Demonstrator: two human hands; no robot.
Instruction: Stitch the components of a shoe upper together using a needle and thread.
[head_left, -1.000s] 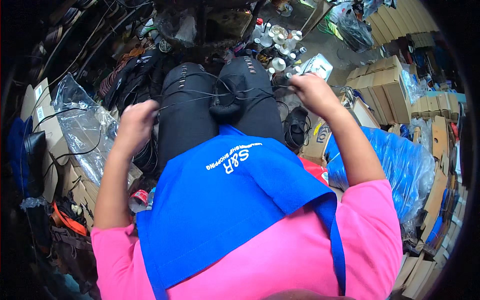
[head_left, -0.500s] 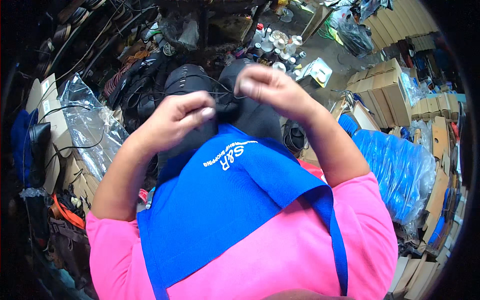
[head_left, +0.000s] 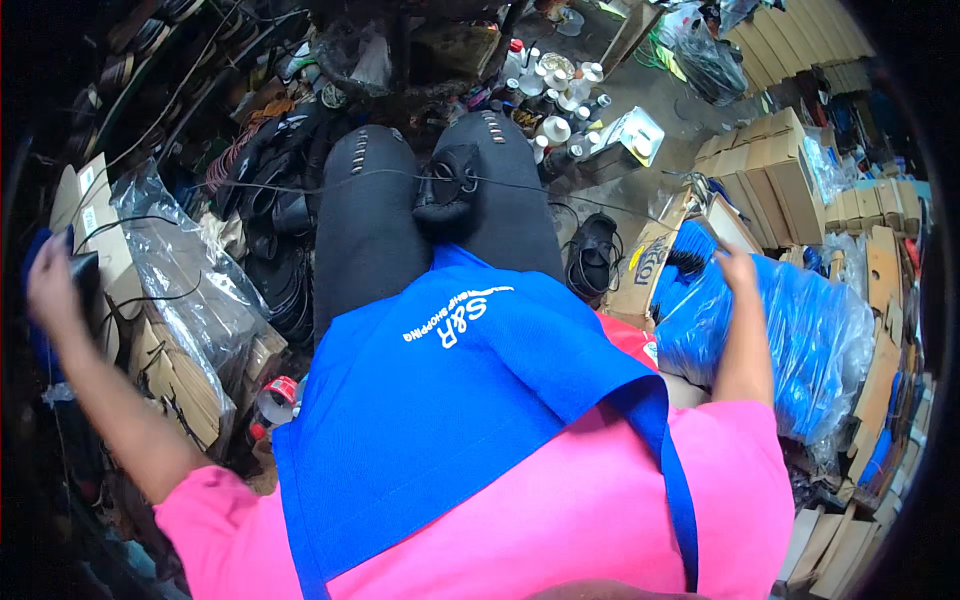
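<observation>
A black shoe piece, its finer details hard to make out, rests on my lap between my dark-clad thighs. A thin black cord runs out of it to both sides, stretched nearly straight. Out at the far left, my left hand is blurred, its fingers curled at the cord's left end, beside a dark blue and black item. On the other side, my right hand is closed in a pinch on the cord's right end, above the blue plastic-wrapped bundle. The cord's ends at the fingers are too fine to see.
Several white bottles stand ahead on the floor. Cardboard boxes are stacked at right. Clear plastic sheeting and cardboard lie at left, near black shoe parts. A single black shoe lies by my right thigh.
Both hands have swung apart from over the shoe piece, left hand far left and right hand far right. The cord is now drawn out long across my lap.
</observation>
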